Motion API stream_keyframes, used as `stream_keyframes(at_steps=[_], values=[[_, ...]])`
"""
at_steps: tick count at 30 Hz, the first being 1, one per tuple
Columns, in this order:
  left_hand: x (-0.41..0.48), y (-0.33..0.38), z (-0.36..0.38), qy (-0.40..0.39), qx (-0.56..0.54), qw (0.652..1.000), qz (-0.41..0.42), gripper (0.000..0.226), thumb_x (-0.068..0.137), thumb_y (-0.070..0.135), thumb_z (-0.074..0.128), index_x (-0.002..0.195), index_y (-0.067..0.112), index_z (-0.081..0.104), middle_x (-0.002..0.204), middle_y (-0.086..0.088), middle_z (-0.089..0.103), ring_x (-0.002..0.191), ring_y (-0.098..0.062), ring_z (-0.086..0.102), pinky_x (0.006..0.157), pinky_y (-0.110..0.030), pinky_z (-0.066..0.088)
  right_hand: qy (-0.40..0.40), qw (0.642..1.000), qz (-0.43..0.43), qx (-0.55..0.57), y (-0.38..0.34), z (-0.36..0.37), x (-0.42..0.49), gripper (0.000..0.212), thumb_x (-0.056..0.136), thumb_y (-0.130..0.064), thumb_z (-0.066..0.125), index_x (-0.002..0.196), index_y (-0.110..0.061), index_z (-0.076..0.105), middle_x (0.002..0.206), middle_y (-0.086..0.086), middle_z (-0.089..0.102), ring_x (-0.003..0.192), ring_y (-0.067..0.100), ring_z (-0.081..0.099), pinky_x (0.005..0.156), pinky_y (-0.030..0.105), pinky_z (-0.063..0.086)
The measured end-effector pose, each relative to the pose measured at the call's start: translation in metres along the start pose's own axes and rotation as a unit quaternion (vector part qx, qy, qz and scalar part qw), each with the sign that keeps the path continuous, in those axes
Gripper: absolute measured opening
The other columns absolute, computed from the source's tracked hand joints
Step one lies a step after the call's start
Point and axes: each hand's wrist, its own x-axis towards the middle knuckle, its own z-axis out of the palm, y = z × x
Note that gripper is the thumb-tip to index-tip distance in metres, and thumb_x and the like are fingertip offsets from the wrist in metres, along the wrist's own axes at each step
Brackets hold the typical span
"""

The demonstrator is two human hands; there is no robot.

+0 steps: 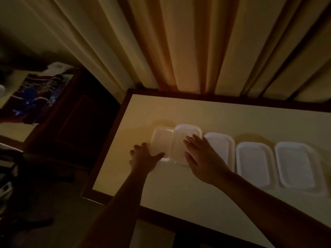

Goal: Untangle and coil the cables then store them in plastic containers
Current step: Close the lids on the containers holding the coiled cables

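Plastic container [161,143] in grip of left hand [143,157]; right hand [199,154] flat on second container [180,140].

A rectangular table with a cream top and dark wooden border [179,190] is found set against long pleated curtains of cream and tan fabric [179,42], which are hung behind its far edge. To the left of the table a dark brown wooden cabinet [80,119] is recorded; on its top a blue and dark patterned cloth [34,95] is laid, with a white paper roll [57,66] just beyond it. The lower left is taken up by dark furniture [32,167] that cannot be identified in the dim light.
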Motion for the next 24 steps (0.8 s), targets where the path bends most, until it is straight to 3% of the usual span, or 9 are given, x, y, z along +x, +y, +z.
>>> stream_keyframes(at_steps=[5,10,12,13,14,17,19,22,24], values=[[0.025,-0.011,-0.002,-0.019,-0.106,0.994,-0.006,0.076,0.074,0.046,0.088,0.129,0.007,0.052,0.129,-0.015,0.057,0.12,-0.036,0.055,0.101,-0.042,0.047,0.031,0.999,0.041,0.009,-0.011,0.004,0.013,0.046,0.105,-0.027,0.046,0.145,-0.005,0.049,0.156,0.012,0.044,0.15,0.03,0.028,0.124,0.043,0.014],[0.01,-0.009,-0.026,0.019,-0.327,0.945,0.016,0.053,0.072,0.013,0.085,0.114,0.019,0.052,0.101,-0.008,0.067,0.089,-0.031,0.069,0.075,-0.044,0.061,0.077,0.987,0.107,0.088,-0.027,-0.007,0.021,0.044,0.105,-0.029,0.049,0.144,-0.01,0.053,0.152,0.008,0.049,0.145,0.022,0.037,0.12,0.032,0.022],[-0.011,0.005,-0.04,0.078,-0.33,0.937,0.085,0.045,0.078,0.01,0.08,0.111,0.023,0.052,0.087,-0.002,0.066,0.076,-0.019,0.069,0.061,-0.03,0.057,0.094,0.972,0.152,0.155,-0.032,-0.015,0.021,0.041,0.104,-0.035,0.051,0.14,-0.019,0.058,0.142,-0.001,0.058,0.133,0.014,0.05,0.116,0.03,0.035],[-0.025,0.017,-0.047,0.108,-0.308,0.936,0.131,0.042,0.082,0.011,0.078,0.111,0.026,0.052,0.085,0.004,0.066,0.07,-0.01,0.066,0.056,-0.021,0.053,0.091,0.95,0.195,0.226,-0.034,-0.022,0.021,0.039,0.102,-0.042,0.054,0.136,-0.025,0.062,0.134,-0.006,0.063,0.123,0.011,0.058,0.109,0.03,0.043],[-0.039,0.032,-0.05,0.126,-0.284,0.931,0.194,0.04,0.086,0.013,0.077,0.111,0.029,0.051,0.086,0.01,0.064,0.068,-0.004,0.064,0.056,-0.017,0.051,0.092,0.904,0.245,0.339,-0.035,-0.035,0.02,0.04,0.097,-0.052,0.057,0.13,-0.031,0.064,0.125,-0.009,0.067,0.113,0.01,0.064,0.102,0.033,0.05],[-0.085,0.094,-0.041,0.132,-0.184,0.886,0.404,0.041,0.089,0.012,0.076,0.114,0.031,0.049,0.099,0.016,0.061,0.084,-0.001,0.063,0.07,-0.013,0.05,0.17,0.685,0.314,0.635,-0.019,-0.074,0.0,0.047,0.087,-0.057,0.063,0.12,-0.023,0.066,0.115,0.008,0.073,0.099,0.028,0.074,0.087,0.045,0.06],[-0.091,0.111,-0.031,0.129,-0.142,0.856,0.48,0.044,0.087,0.011,0.079,0.117,0.026,0.05,0.104,0.005,0.07,0.091,-0.011,0.069,0.073,-0.02,0.056,0.193,0.655,0.305,0.664,-0.017,-0.09,-0.003,0.038,0.099,-0.044,0.057,0.122,-0.015,0.065,0.11,0.013,0.075,0.095,0.033,0.075,0.077,0.043,0.062],[-0.125,0.177,0.005,0.034,-0.119,0.799,0.588,0.048,0.088,0.017,0.079,0.121,0.028,0.046,0.11,-0.003,0.071,0.097,-0.019,0.071,0.078,-0.037,0.062,0.318,0.624,0.337,0.629,0.024,-0.121,-0.063,0.027,0.103,-0.03,0.055,0.118,-0.011,0.067,0.102,0.017,0.075,0.089,0.033,0.075,0.066,0.037,0.06],[-0.151,0.212,0.029,-0.03,-0.11,0.754,0.646,0.043,0.089,0.03,0.078,0.121,0.029,0.05,0.11,0.001,0.069,0.099,-0.015,0.066,0.082,-0.034,0.058,0.37,0.622,0.383,0.574,0.058,-0.131,-0.108,0.021,0.104,-0.023,0.053,0.111,-0.012,0.07,0.097,0.016,0.075,0.088,0.034,0.075,0.063,0.04,0.059]])
